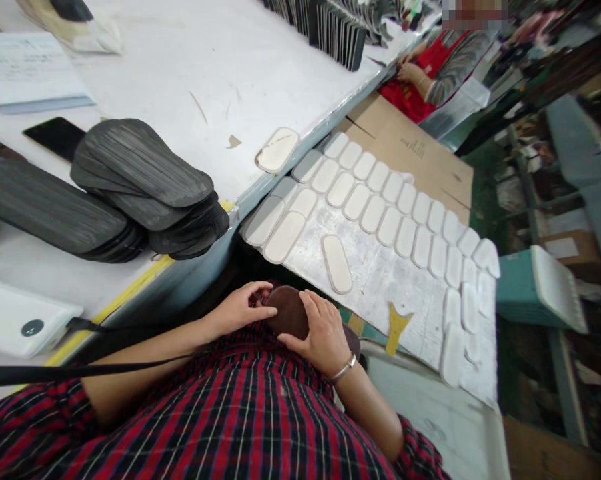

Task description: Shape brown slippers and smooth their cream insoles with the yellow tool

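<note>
Close to my body, both hands hold a dark brown rounded piece (289, 313) with a smooth face. My left hand (243, 310) grips its left edge, thumb on the face and fingers curled at the rim. On the right side, my right hand (325, 333) has its fingers and thumb closed over the piece. More brown material (351, 340) shows past my right wrist; I cannot tell whether it is the same piece. Beyond my hands, a single pale oval piece (337, 264) lies on the grey board (360, 273), where rows of similar pale ovals (373, 213) are laid out.
Stacks of dark grey long ovals (145, 163) lie on the white table (170, 80), beside a black phone (55, 137). A yellow Y-shaped piece (397, 327) rests on the board. A cardboard sheet (405, 147) lies behind; a co-worker in a red apron (430, 67) sits beyond.
</note>
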The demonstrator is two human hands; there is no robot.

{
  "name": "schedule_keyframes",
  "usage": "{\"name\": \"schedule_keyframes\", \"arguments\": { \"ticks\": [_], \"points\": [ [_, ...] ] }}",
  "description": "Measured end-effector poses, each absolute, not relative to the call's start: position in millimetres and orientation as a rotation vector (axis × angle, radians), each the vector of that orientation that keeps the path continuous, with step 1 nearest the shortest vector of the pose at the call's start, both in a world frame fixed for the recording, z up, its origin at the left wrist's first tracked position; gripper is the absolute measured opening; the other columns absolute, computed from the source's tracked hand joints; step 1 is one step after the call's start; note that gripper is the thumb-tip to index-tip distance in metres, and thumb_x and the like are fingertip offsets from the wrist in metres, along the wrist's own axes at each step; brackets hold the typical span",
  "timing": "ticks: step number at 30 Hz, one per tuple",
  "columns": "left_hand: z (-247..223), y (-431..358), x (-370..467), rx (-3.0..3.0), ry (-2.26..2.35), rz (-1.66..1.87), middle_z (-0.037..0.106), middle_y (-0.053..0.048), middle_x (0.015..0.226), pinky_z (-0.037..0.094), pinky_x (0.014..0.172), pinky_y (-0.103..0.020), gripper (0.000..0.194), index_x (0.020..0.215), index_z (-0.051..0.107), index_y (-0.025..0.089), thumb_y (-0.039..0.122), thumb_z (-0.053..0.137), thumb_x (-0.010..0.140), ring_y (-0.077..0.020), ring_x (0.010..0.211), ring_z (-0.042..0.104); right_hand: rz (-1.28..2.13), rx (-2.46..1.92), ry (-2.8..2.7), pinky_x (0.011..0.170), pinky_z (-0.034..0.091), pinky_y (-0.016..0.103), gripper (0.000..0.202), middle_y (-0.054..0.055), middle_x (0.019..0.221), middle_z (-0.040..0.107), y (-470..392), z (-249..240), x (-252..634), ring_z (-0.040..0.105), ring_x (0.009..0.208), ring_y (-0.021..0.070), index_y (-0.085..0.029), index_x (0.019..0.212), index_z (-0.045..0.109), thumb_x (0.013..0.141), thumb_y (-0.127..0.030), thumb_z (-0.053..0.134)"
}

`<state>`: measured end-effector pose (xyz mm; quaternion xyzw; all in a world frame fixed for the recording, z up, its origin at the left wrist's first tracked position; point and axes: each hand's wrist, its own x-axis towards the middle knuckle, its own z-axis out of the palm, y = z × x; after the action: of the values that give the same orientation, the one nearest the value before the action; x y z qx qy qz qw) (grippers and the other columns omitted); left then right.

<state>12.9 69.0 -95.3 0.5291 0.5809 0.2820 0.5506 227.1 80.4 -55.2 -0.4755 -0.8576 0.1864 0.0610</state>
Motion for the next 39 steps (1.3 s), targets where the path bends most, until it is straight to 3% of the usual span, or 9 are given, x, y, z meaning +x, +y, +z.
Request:
{"name": "schedule_keyframes", "arguments": {
  "ticks": [10, 18, 27, 31, 34, 39],
  "points": [
    [-94.0, 78.0, 19.8, 1.431, 1.369, 0.631, 0.057, -0.007, 0.106, 0.043, 0.088, -0.034, 0.044, 0.114, 0.058, 0.019, 0.047, 0.053, 0.08, -0.0205, 0.099, 0.053, 0.541, -1.498, -2.597, 0.102, 0.03, 0.047, 0.083, 0.015, 0.131, 0.044, 81.8, -54.3, 223.6, 0.041, 0.118, 0.0294, -0.014, 0.132, 0.04, 0.066, -0.059, 0.064],
    [-107.5, 71.0, 9.8, 1.489, 1.164, 0.646, 0.045, -0.008, 0.129, 0.035, 0.103, -0.036, 0.076, 0.132, 0.039, 0.022, 0.045, 0.071, 0.066, -0.0226, 0.119, 0.044, 0.591, -1.545, -2.539, 0.102, 0.029, 0.045, 0.077, 0.015, 0.131, 0.044, 82.4, -54.4, 220.9, 0.041, 0.118, 0.0296, -0.014, 0.13, 0.041, 0.068, -0.056, 0.062],
    [-98.4, 66.9, 21.8, 1.247, 1.175, 0.702, 0.05, -0.007, 0.128, 0.039, 0.1, -0.036, 0.056, 0.128, 0.044, 0.02, 0.036, 0.061, 0.076, -0.0216, 0.115, 0.049, 0.547, -1.559, -2.535, 0.102, 0.029, 0.047, 0.079, 0.015, 0.13, 0.045, 81.0, -58.1, 217.5, 0.041, 0.118, 0.0297, -0.014, 0.131, 0.041, 0.069, -0.059, 0.061],
    [-91.2, 74.1, 19.4, 1.264, 1.199, 0.631, 0.054, -0.008, 0.125, 0.037, 0.102, -0.038, 0.048, 0.124, 0.048, 0.017, 0.031, 0.053, 0.079, -0.0228, 0.115, 0.049, 0.414, -1.54, -2.566, 0.107, 0.02, 0.051, 0.083, 0.015, 0.14, 0.035, 69.8, -59.4, 222.1, 0.029, 0.129, 0.0312, -0.013, 0.135, 0.037, 0.072, -0.064, 0.056],
    [-91.0, 81.7, 11.2, 1.443, 1.174, 0.498, 0.052, -0.009, 0.126, 0.037, 0.102, -0.039, 0.047, 0.125, 0.046, 0.016, 0.033, 0.048, 0.081, -0.0229, 0.116, 0.049, 0.348, -1.481, -2.624, 0.109, 0.015, 0.051, 0.082, 0.014, 0.144, 0.029, 52.0, -59.8, 240.6, 0.018, 0.134, 0.0304, -0.011, 0.137, 0.034, 0.077, -0.064, 0.049],
    [-82.5, 95.7, 10.3, 2.108, 1.221, 0.465, 0.037, -0.011, 0.139, 0.026, 0.108, -0.044, 0.05, 0.125, 0.044, 0.018, 0.029, 0.05, 0.077, -0.026, 0.128, 0.033, 0.309, -1.603, -2.522, 0.109, 0.02, 0.049, 0.066, 0.014, 0.139, 0.038, 23.7, -59.0, 284.9, 0.024, 0.133, 0.0263, -0.009, 0.133, 0.039, 0.084, -0.052, 0.048]
  ]
}}
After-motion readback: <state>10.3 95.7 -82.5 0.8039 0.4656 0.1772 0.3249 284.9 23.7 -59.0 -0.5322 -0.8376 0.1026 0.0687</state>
